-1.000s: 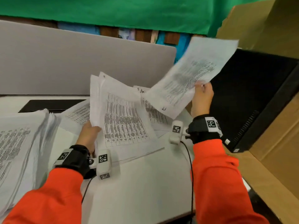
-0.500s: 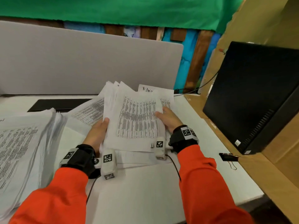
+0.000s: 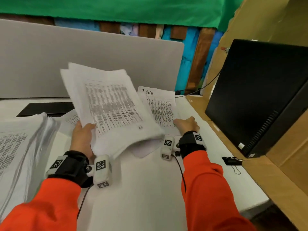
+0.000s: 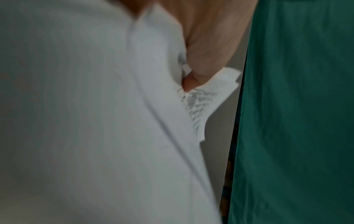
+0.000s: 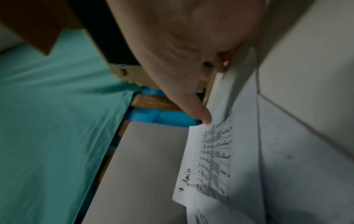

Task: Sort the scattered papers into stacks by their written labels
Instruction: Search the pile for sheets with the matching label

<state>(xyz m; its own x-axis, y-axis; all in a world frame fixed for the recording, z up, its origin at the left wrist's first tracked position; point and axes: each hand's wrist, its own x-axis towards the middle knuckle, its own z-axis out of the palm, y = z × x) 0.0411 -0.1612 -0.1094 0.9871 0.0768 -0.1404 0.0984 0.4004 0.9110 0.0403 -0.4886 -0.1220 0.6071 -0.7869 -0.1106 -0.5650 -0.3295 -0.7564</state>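
Note:
My left hand grips a thick bundle of printed sheets by its lower left corner and holds it tilted above the white desk. In the left wrist view the thumb presses on the bundle. My right hand is at the near right corner of a sheet hand-labelled "Admin", which lies flat. In the right wrist view the thumb touches that Admin sheet and the fingers curl at its edge. A tall stack of printed papers stands at the left.
A black computer tower stands on cardboard at the right. A black binder clip lies by the desk's right edge. A grey partition closes the back. A black flat panel lies behind the left stack.
The left hand has lifted the bundle off the desk and tipped it up. The right hand has left the bundle and moved right onto the Admin sheet.

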